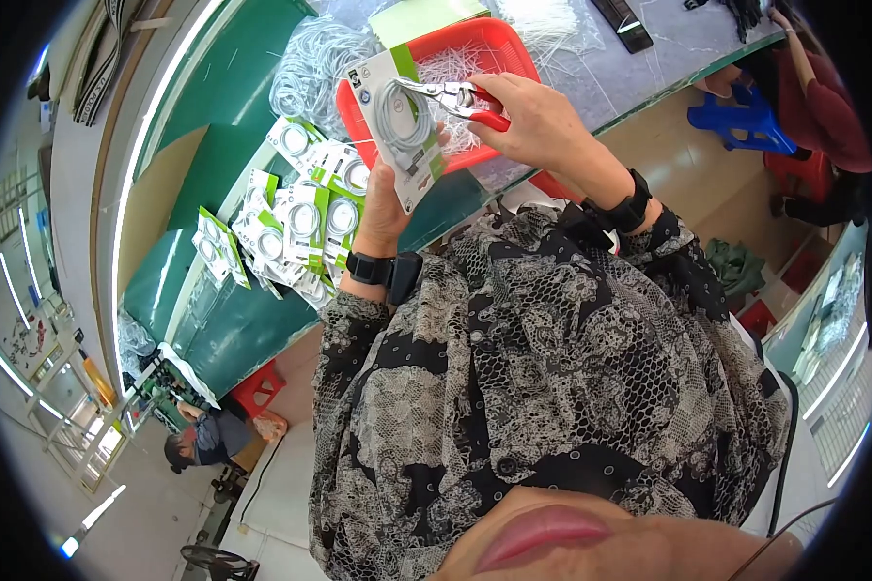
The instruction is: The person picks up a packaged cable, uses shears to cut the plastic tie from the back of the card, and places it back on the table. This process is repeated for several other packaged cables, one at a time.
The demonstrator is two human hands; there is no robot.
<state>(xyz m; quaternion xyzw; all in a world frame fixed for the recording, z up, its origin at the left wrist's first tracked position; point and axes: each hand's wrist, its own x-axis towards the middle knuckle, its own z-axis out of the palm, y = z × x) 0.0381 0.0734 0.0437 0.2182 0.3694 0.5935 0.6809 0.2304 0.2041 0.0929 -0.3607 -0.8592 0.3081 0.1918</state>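
"Card [391, 136] first: where, and how held?"

"Upper centre of frame, tilted, green along one edge, pale cable coil [424, 126] on the front. Left hand [384, 208] grips the lower left edge, thumb in view, other fingers mostly hidden behind. Probably held low like that to keep the coil uncovered."

"Right hand [535, 121]?"

"Fingers wrapped round the red handles of some pliers [463, 101]. Metal nose points left, at the coil's top. Coming in from the side likely keeps both wrists out of each other's way."

"Biting or just touching?"

"Too small to tell; tips seem to meet the coil."

"Why over the red basket [510, 41]?"

"White strips [458, 64] loose inside it, so presumably for reach. More white strips lie past it, at the top edge."

"Rest?"

"Carded coils [298, 221] overlap in a heap left of the left hand, likely set aside there to spare the working spot. Loose cable bundles [312, 70] sit just beyond, upper left of the basket."
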